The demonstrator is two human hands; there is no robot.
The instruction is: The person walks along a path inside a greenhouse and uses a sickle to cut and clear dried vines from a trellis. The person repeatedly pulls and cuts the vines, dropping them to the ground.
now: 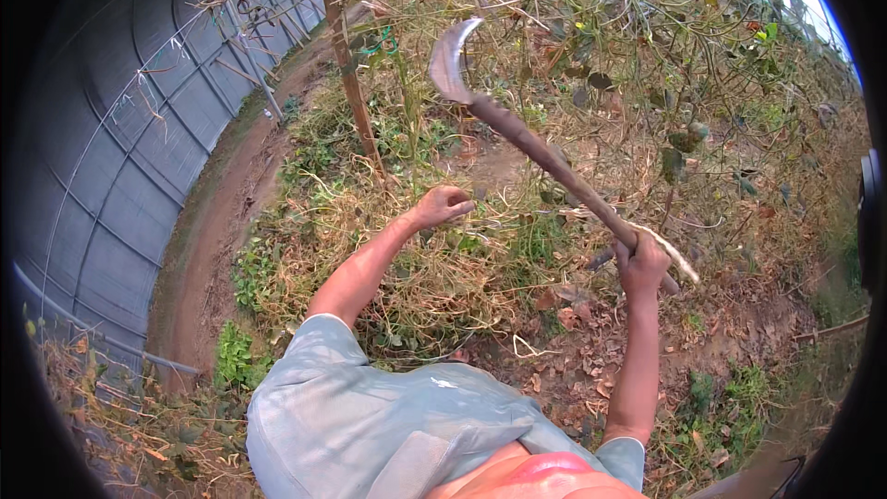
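Note:
My right hand [642,265] grips the lower end of a sickle's long wooden handle [547,161]. A light cord or strip hangs at the grip. The curved metal blade [449,64] is raised at the upper middle of the view, its tip close to dry vines on the overhead line. My left hand [443,206] is held out over a tangle of dry vines [436,277], fingers loosely curled with nothing visible in them. Whether its fingertips touch a stem is unclear.
A wooden post [352,83] stands ahead, left of the blade. Withered climbing vines [665,83] hang at the right from lines overhead. A dirt path [215,249] runs along a dark sheet wall [118,118] with a metal frame. Dry leaves [568,353] cover the ground before me.

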